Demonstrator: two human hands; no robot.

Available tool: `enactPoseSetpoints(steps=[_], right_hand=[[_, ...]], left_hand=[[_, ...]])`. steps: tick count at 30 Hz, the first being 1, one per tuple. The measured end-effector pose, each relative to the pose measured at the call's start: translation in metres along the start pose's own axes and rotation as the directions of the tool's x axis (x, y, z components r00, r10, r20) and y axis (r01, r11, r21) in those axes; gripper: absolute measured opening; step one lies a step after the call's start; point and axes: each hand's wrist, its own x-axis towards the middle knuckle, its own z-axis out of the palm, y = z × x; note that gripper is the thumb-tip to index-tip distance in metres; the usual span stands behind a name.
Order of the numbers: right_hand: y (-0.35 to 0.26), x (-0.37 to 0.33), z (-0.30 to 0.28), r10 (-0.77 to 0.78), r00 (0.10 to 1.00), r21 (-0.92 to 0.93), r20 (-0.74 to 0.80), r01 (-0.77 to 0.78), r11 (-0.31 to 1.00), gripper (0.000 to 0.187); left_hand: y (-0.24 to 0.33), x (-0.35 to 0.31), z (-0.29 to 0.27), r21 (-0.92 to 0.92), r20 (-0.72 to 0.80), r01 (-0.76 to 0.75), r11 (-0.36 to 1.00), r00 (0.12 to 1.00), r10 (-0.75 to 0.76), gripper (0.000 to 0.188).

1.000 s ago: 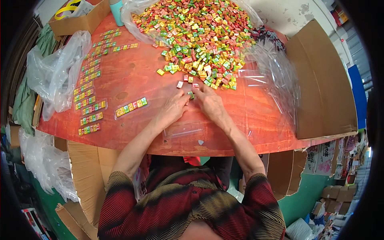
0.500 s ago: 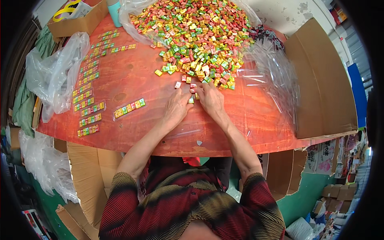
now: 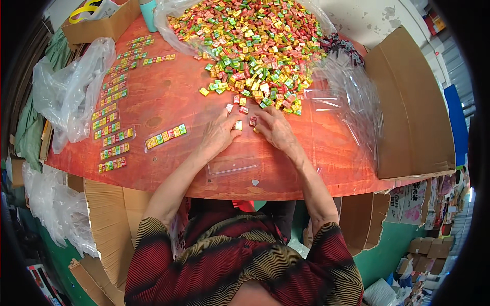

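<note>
My left hand [image 3: 219, 133] has its thumb and fingers curled round a small pale, green-edged block [image 3: 238, 125]. Opposite it, my right hand [image 3: 278, 131] bends its fingers against a small dark red block [image 3: 253, 121], with a bit of yellow showing under the fingertips. Between the hands and the heap lie a few loose blocks, among them a whitish one [image 3: 229, 107] and a red one [image 3: 244, 110]. Beyond them spreads a large heap of small red, yellow and green blocks [image 3: 255, 56]. In front of my wrists lies a clear plastic tray [image 3: 232, 169].
Left of my hands is a clear tray with a row of blocks [image 3: 166, 137]. Several more filled rows [image 3: 109, 127] line the table's left side, near a crumpled plastic bag [image 3: 71, 97]. Clear trays [image 3: 347, 102] pile up at right beside a cardboard box [image 3: 408, 107].
My hands have moved slightly apart, the left to the left and the right to the right. The blocks between them now show separately, and the clear tray below is more exposed.
</note>
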Motion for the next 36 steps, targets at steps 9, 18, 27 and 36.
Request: enactPoseSetpoints(steps=[9,18,27,36], right_hand=[[-0.011,-0.011,-0.006,0.126,0.98,0.09,0.153,-0.141,0.986,0.041],[-0.011,0.003,0.004,0.203,0.962,0.055,0.182,-0.217,0.975,0.042],[-0.003,-0.008,-0.004,0.178,0.984,-0.05,0.008,-0.178,0.983,0.026],[0.007,-0.027,-0.001,0.182,0.983,-0.283,-0.028,-0.182,0.942,0.009]], left_hand=[[0.009,0.012,0.008,0.051,0.026,-0.065,0.997,0.998,0.064,0.036],[-0.001,0.02,0.008,0.034,0.021,-0.116,0.993,0.993,0.115,0.036],[0.008,0.009,0.01,0.087,0.055,-0.191,0.978,0.981,0.187,0.039],[0.016,0.011,0.021,0.094,0.053,-0.196,0.976,0.98,0.192,0.033]])
